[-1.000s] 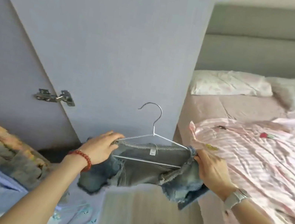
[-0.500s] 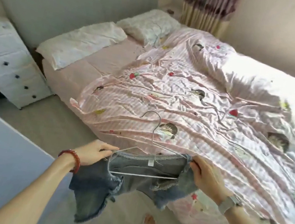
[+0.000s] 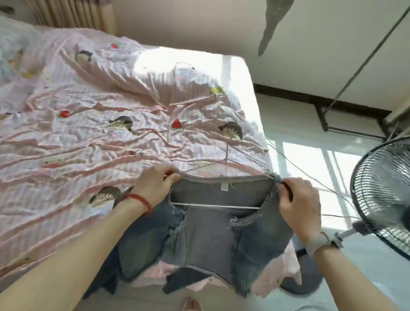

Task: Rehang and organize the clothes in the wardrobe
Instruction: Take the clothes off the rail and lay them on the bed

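Left hand (image 3: pixel 154 183) pinched one end of the waistband, fingers curled over the cloth edge; right hand (image 3: pixel 298 206) pinched the other end, thumb and fingers bunched on the fabric. Between the two grips hung the faded blue-grey denim shorts with frayed hems (image 3: pixel 216 227), stretched flat along the waistband and threaded on a thin white wire hanger (image 3: pixel 217 206), whose bar crossed just below the fingers and whose neck rose beyond them; the hook was hard to make out against the bedding. Judged risks: the hanger rested only inside the garment, so slackening either pinch could let the bar tip and the shorts slide off one end; the hook could snag the sheet. Shorts looked inside-out or back-facing, small white label at the waistband centre, leg panels drooping unevenly, the left-hand side lower. Beyond the fingers lay the rumpled pink striped bedsheet with cartoon prints (image 3: pixel 80 134); beyond the right hand stood a grey standing fan (image 3: pixel 406 194).
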Demonstrator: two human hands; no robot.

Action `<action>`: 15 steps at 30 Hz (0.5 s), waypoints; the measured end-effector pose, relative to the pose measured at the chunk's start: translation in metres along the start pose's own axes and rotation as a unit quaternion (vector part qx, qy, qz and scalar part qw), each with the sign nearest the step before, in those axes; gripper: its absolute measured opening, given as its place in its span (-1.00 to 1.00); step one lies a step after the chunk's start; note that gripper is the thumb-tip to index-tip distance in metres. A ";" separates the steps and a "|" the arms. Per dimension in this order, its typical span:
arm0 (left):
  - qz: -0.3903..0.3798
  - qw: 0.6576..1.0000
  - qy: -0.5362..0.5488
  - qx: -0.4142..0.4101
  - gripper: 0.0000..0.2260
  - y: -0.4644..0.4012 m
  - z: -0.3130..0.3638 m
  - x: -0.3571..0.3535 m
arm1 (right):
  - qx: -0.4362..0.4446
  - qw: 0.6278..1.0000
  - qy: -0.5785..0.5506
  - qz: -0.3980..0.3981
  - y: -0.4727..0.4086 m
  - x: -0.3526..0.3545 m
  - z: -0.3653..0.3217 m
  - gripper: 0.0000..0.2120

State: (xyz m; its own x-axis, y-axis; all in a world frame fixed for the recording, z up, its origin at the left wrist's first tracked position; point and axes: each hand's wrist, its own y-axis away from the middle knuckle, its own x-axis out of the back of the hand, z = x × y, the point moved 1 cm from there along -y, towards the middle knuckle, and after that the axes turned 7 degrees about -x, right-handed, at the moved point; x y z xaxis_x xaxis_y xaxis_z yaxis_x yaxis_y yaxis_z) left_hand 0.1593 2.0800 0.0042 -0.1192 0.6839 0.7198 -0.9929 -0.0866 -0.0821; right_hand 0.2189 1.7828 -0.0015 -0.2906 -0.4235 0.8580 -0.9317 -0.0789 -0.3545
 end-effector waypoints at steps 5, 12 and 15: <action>0.078 0.996 0.022 -0.039 -0.84 -0.064 0.032 -0.017 | -0.057 0.996 0.017 0.073 -0.047 0.008 0.022 -0.75; 0.150 0.988 -0.005 -0.036 -0.84 -0.172 0.025 -0.047 | -0.071 0.995 0.013 0.067 -0.148 -0.046 0.051 -0.71; 0.150 0.988 -0.030 -0.002 -0.84 -0.237 0.001 -0.072 | -0.083 0.996 0.024 0.004 -0.207 -0.100 0.069 -0.72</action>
State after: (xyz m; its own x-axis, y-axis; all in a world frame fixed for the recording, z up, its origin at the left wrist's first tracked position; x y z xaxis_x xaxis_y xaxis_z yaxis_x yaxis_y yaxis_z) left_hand 0.4028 2.0500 -0.0276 -0.4080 0.5836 0.7021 -0.9128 -0.2759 -0.3011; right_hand 0.4553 1.7792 -0.0394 -0.3052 -0.3804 0.8730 -0.9511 0.0758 -0.2994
